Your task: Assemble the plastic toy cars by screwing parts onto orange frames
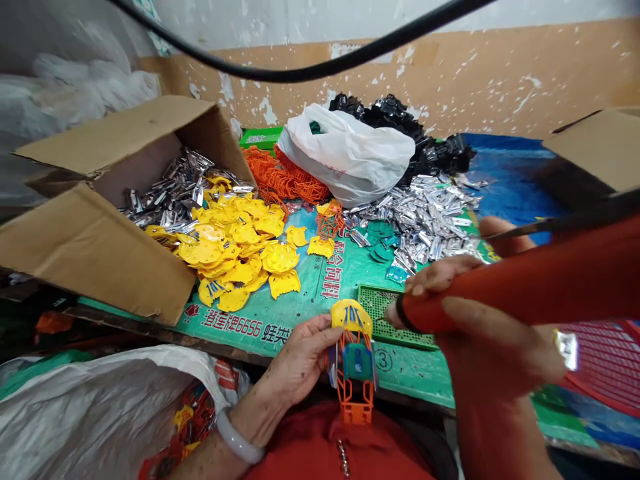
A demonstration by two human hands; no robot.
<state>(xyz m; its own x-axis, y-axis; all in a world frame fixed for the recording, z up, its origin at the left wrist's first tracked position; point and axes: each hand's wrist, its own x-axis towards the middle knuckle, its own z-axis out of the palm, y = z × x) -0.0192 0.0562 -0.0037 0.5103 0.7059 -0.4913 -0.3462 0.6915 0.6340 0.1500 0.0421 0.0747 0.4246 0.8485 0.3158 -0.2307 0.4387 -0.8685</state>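
My left hand (300,360) grips a small plastic assembly (354,360) with a yellow domed cap, an orange lattice frame and a green-and-blue piece inside. My right hand (480,313) is wrapped around a thick red-orange tool (530,280) with a black collar near its tip. The exact kind of tool is hard to tell. Its narrow end points at the yellow cap from the right, and any contact there is hidden. A pale bangle (240,437) circles my left wrist.
A green printed mat (295,320) holds heaps of yellow plastic pieces (230,247), silver metal parts (420,220), orange lattices (283,177), a green mesh tray (380,307) and a white bag (345,153). An open cardboard box (95,213) stands left; a black cable (300,70) crosses overhead.
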